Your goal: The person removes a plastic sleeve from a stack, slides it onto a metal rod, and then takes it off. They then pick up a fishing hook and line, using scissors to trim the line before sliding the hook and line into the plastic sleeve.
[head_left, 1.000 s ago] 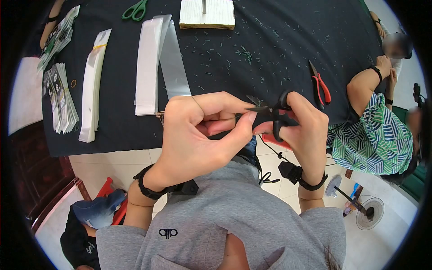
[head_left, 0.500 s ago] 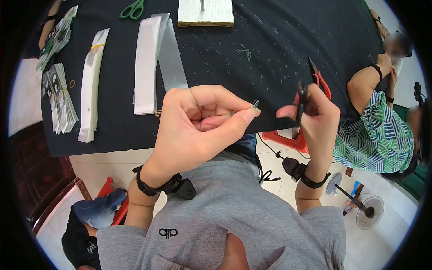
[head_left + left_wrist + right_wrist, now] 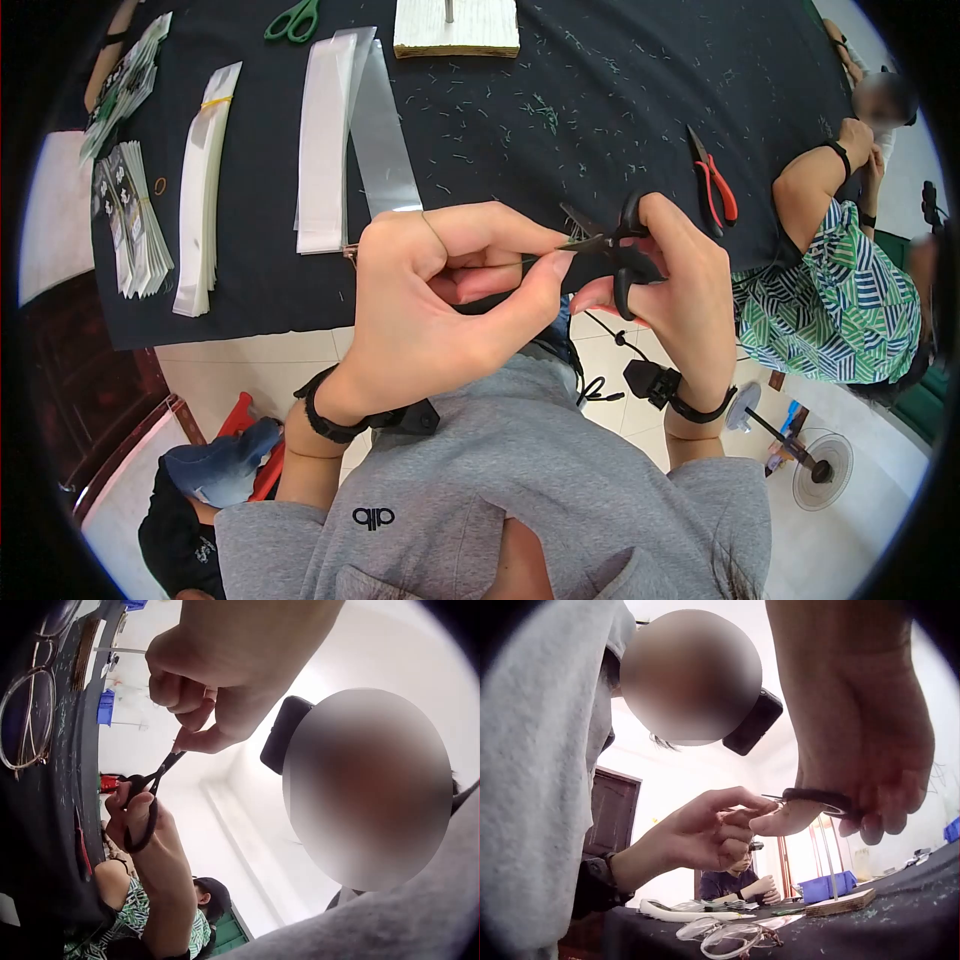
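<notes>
My left hand (image 3: 430, 310) pinches a thin green strand (image 3: 573, 238) between thumb and forefinger, and its end pokes out past the fingertips. A fine thread (image 3: 436, 232) crosses the base of the forefinger. In my right hand (image 3: 695, 270) are small scissors (image 3: 600, 243) with black handles, gripped with thumb and finger through the loops. The blades stand apart, right at the left fingertips, where they overlap the strand's end. A pair of eyeglasses (image 3: 739, 937) lies on the black cloth below the hands, mostly hidden by my left hand in the head view.
Short green and white clippings (image 3: 545, 115) litter the black cloth. Red-handled pliers (image 3: 727, 195) lie at right, green scissors (image 3: 303, 25) at the back. A white block (image 3: 455, 40) bears an upright rod. Clear plastic sleeves (image 3: 320, 150), a banded bundle (image 3: 205, 190) and printed cards (image 3: 135, 220) lie left. Another person sits right.
Half a second ago the scissors were drawn away to the right, showing the strand's tip. Now my right hand has brought them back with the blades at the left fingertips.
</notes>
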The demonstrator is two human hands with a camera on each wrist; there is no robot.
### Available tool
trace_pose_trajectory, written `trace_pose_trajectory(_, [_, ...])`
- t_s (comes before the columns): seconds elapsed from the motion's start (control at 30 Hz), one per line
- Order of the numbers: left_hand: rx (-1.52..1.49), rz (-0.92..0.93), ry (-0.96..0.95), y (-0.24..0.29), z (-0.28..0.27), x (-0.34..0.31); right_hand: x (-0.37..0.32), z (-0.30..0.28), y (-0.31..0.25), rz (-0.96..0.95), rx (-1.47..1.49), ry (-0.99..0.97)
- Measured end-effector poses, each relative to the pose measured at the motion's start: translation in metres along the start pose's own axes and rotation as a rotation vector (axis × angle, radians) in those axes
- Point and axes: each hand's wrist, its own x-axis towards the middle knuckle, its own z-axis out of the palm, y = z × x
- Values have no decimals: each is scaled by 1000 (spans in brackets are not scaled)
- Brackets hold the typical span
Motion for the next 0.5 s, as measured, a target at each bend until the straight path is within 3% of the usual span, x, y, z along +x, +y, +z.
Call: trace_pose_trajectory(0.5, [39, 33, 38, 1, 3, -1, -1, 0, -6, -20, -95, 116])
